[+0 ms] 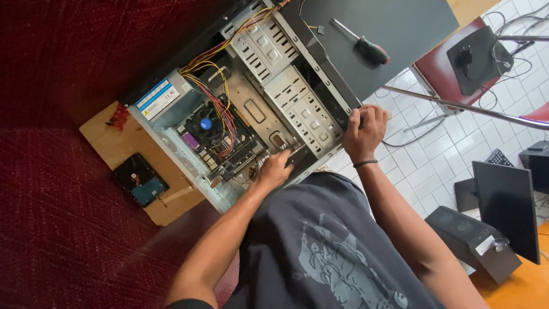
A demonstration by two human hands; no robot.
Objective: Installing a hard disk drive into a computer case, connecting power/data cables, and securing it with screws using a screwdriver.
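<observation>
Wooden desk (123, 146), light brown, carries the work; a dark red wall or curtain fills the left of the view.

Open grey metal computer case (269, 86) lies on the desk with its side panel off. Inside: perforated silver drive cage (297, 106), green motherboard with a black round cooler fan, blue at its hub (206, 124), silver power supply box with a blue-and-white label (163, 97), and a bundle of yellow, red and black wires (220, 91) running from the supply across the board.

Dark grey flat panel (389, 28) sits beyond the case; a screwdriver with a black and red handle (366, 48) lies on it.

Black monitor (506, 209) and a second dark computer tower (472, 243) stand on the white tiled floor at right, near a red-seated metal chair (440, 66).

Bare hard drive, black with a blue-green circuit side (140, 178), lies on the desk left of the case, well apart from both hands. Small red bits (119, 117) sit near the desk's far left edge.

Right hand (364, 131), black band at the wrist, fingers curled tight over the case's front edge.

Left hand (274, 169) reaches into the case's lower corner, beside the drive cage and just right of the motherboard; fingers are bent around a dark part there, which cannot be made out.
</observation>
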